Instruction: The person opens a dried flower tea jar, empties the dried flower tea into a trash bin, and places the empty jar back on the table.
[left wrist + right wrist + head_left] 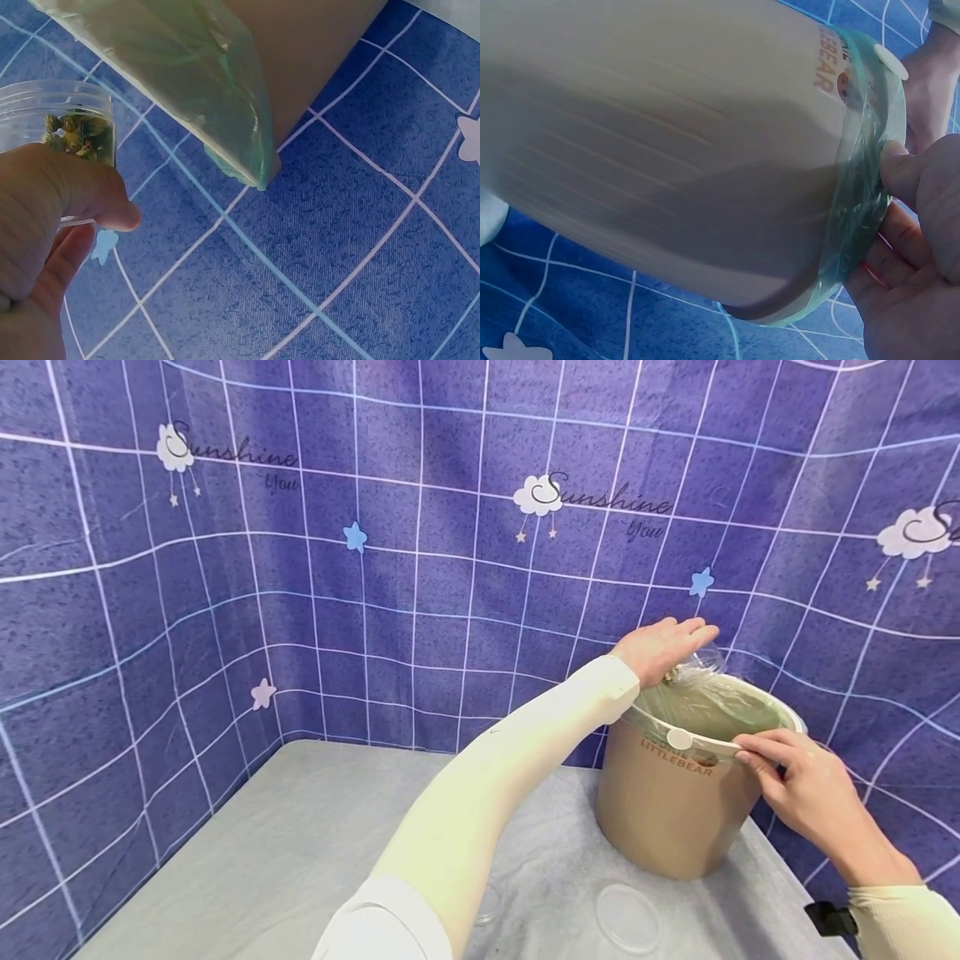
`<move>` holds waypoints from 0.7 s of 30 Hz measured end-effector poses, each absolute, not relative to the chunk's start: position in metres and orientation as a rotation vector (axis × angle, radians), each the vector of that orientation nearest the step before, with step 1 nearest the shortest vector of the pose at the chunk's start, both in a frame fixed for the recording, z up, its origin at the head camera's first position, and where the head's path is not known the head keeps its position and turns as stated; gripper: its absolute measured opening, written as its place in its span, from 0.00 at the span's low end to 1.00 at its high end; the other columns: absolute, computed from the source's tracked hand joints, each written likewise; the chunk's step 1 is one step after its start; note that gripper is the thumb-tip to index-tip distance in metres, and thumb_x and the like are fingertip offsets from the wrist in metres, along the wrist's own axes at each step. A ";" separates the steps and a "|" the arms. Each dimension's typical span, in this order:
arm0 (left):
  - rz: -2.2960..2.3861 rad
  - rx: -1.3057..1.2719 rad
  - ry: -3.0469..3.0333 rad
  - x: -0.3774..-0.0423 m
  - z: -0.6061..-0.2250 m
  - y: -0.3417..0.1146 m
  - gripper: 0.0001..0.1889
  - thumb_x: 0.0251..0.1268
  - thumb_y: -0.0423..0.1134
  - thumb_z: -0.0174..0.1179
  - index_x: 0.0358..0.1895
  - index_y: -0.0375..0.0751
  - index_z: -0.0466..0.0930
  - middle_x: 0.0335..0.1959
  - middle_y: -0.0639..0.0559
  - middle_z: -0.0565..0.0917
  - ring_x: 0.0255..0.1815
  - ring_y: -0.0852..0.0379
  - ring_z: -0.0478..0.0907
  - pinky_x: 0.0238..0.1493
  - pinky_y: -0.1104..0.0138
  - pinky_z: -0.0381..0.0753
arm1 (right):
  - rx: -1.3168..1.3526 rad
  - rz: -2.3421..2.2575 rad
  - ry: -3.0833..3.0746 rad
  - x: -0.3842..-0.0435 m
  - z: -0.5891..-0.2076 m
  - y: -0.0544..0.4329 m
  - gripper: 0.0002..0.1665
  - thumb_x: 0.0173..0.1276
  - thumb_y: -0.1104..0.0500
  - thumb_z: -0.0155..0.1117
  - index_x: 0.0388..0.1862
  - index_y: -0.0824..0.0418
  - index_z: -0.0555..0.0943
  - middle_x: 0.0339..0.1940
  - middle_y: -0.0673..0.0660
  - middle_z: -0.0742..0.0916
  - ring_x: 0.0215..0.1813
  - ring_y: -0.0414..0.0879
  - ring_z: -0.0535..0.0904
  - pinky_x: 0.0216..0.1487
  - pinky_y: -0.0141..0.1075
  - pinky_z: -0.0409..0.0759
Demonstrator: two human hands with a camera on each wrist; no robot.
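My left hand [663, 649] grips a clear plastic jar [79, 139] over the open top of a brown bin [667, 814]. Small dried yellow-green flower buds [75, 135] show through the jar's wall, and the hand hides part of it. A thin green bag [712, 706] lines the bin and folds over its pale rim. On the near right side, my right hand [813, 785] pinches that rim between thumb and fingers. In the right wrist view, the thumb lies on the rim and the fingers reach around the bag's folded edge [855, 195].
A clear round lid [628, 918] lies on the grey tabletop [300, 860] in front of the bin. Another clear round piece [489, 903] is partly hidden by the left sleeve. Blue checked curtain [450, 568] runs behind the table and along both sides.
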State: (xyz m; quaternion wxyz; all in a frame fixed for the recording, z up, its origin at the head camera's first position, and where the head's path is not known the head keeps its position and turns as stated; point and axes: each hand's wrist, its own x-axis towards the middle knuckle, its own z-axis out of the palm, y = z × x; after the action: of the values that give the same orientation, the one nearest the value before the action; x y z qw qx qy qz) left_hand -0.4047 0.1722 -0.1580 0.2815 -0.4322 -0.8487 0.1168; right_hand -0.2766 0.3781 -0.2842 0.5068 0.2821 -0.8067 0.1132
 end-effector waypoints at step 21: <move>0.449 -1.174 -2.211 -0.408 -0.163 0.178 0.31 0.80 0.30 0.47 0.81 0.58 0.58 0.79 0.59 0.64 0.69 0.54 0.74 0.65 0.66 0.76 | 0.661 0.267 -1.952 -0.277 -0.285 0.377 0.16 0.51 0.71 0.74 0.41 0.64 0.90 0.38 0.58 0.89 0.38 0.53 0.81 0.42 0.43 0.72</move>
State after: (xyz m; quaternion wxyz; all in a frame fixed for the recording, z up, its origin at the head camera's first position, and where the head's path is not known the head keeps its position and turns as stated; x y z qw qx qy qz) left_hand -0.4077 0.1783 -0.1630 0.2948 -0.4410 -0.8308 0.1685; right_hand -0.2774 0.3772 -0.2853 0.5069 0.2743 -0.8097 0.1107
